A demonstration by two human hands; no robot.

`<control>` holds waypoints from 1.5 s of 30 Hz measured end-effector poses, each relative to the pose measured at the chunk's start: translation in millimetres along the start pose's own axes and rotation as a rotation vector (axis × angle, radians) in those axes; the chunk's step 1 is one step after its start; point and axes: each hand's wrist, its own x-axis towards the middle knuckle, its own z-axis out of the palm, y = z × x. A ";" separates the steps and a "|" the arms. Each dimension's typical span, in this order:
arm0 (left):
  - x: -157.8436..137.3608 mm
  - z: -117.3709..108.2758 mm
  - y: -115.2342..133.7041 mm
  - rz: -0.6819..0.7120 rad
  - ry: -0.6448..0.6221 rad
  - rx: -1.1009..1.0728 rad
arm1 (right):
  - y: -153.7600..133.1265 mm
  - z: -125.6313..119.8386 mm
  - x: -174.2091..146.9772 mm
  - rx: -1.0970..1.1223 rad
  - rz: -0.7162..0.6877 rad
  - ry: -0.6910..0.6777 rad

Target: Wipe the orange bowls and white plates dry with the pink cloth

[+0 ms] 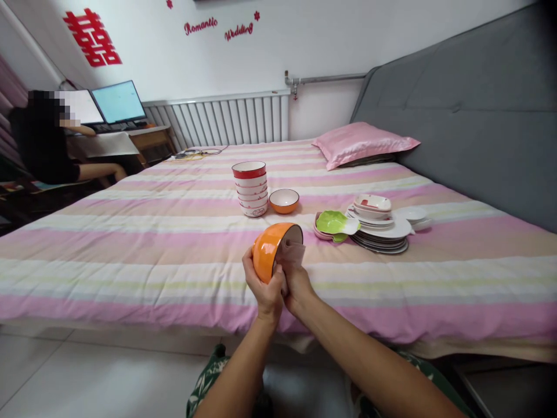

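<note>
Your forearms (236, 366) stretch forward; your left grip (266, 295) is curled around a tilted orange bowl (266, 254) at the near side of the striped bed (130, 249), your right grip (298, 287) closed on a pale cloth (295, 253) inside.

1. You face a striped bedspread (130, 232) with a pink pillow (365, 142) near the grey headboard (452, 104).
2. Beyond it, you see a radiator (221, 122) against the white wall (148, 46).
3. At your left, a seated person (41, 142) is by a desk (150, 134) bearing two monitors (118, 101).
4. Above, you see red lettering (201, 26).
</note>
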 end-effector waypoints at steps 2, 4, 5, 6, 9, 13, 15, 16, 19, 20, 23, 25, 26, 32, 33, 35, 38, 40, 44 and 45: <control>4.3 -3.8 2.1 -0.009 -0.100 0.013 | -11.5 -8.2 10.4 -0.049 -0.087 0.034; 12.3 -9.8 2.8 -0.019 -0.244 0.037 | -27.8 -21.3 22.2 -0.102 -0.221 0.082; 17.1 -13.3 2.6 -0.019 -0.301 0.048 | -36.8 -29.1 27.3 -0.134 -0.300 0.097; 21.9 -17.1 2.1 -0.024 -0.343 0.058 | -45.5 -37.2 31.5 -0.171 -0.379 0.103; 33.9 -26.7 0.9 -0.045 -0.379 0.110 | -64.4 -58.8 39.3 -0.306 -0.592 0.053; 39.7 -30.2 4.7 -0.079 -0.552 0.279 | -66.8 -68.5 44.1 -0.938 -1.323 -0.164; 38.8 -28.4 8.9 -0.108 -0.664 0.336 | -62.5 -64.7 43.8 -1.065 -1.513 -0.274; 38.0 -27.3 10.9 -0.114 -0.706 0.348 | -60.2 -61.7 42.9 -1.091 -1.558 -0.316; 35.7 -25.5 14.9 -0.109 -0.770 0.381 | -54.8 -53.2 39.0 -1.090 -1.578 -0.382; 35.3 -25.6 15.1 -0.104 -0.774 0.397 | -53.7 -51.3 38.1 -1.086 -1.573 -0.395; 34.7 -27.8 13.0 -0.090 -0.757 0.448 | -51.0 -49.1 38.1 -1.063 -1.530 -0.433; 34.3 -29.7 10.6 -0.089 -0.744 0.480 | -49.1 -50.0 40.6 -1.041 -1.478 -0.464; 34.0 -30.5 9.5 -0.094 -0.739 0.495 | -48.1 -51.0 42.4 -1.027 -1.445 -0.479; 34.0 -32.8 6.4 -0.180 -0.730 0.581 | -39.1 -62.0 56.5 -0.893 -1.176 -0.520; 34.5 -33.2 5.9 -0.193 -0.733 0.593 | -36.9 -63.8 59.0 -0.866 -1.130 -0.515; 35.6 -34.3 4.4 -0.208 -0.731 0.615 | -31.5 -66.4 63.6 -0.809 -1.042 -0.489; 36.3 -37.7 1.9 -0.210 -0.733 0.624 | -21.6 -67.6 67.8 -0.715 -0.927 -0.439; 35.8 -40.9 0.5 -0.209 -0.742 0.617 | -13.9 -67.5 68.6 -0.657 -0.864 -0.412; 33.7 -48.2 -1.8 -0.211 -0.758 0.595 | 2.3 -68.6 67.9 -0.573 -0.769 -0.382; 33.3 -49.9 -2.4 -0.210 -0.763 0.585 | 5.9 -69.5 67.6 -0.562 -0.751 -0.376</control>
